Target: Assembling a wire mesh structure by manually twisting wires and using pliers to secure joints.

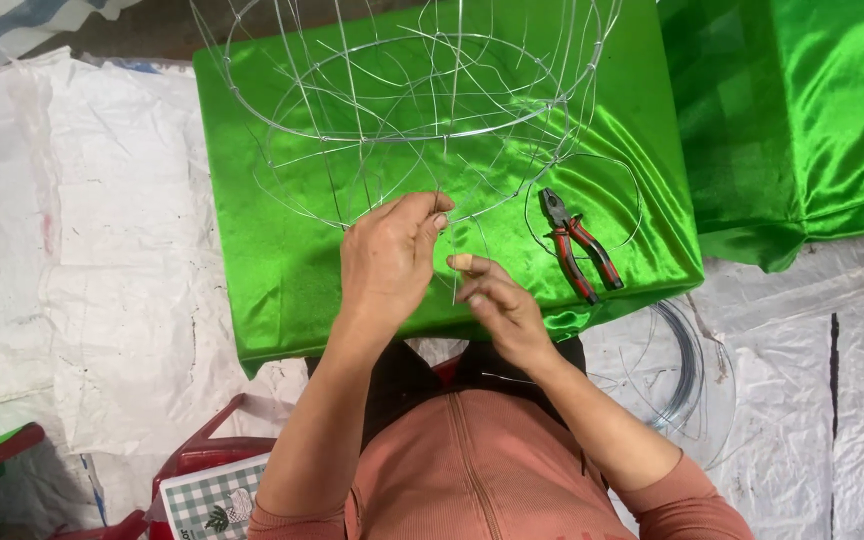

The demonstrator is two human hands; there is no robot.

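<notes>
Near the front edge of the low table draped in shiny green satin cloth (272, 250), both of the person's hands meet at the rim of a round frame of thin silver wire (422, 110), a basket-like cage of hoops and ribs that stands on the cloth and fills most of its middle and far side. The left hand (387, 262) is curled, its thumb and forefinger pinched on the lowest hoop of the frame where that hoop comes closest to the front edge. Just beside it, the right hand (500, 303) is also closed in a pinch, fingertips gripping a short thin strand of wire (455, 285) that runs up toward the same spot on the hoop.

Toward the right edge of the cloth, a pair of pliers with red and black handles (577, 243) lies flat, jaws pointing away from the person, inside a loose loop of wire. Off the front right corner, a coil of grey wire (687, 365) rests on white plastic sheeting (122, 300) covering the floor.
</notes>
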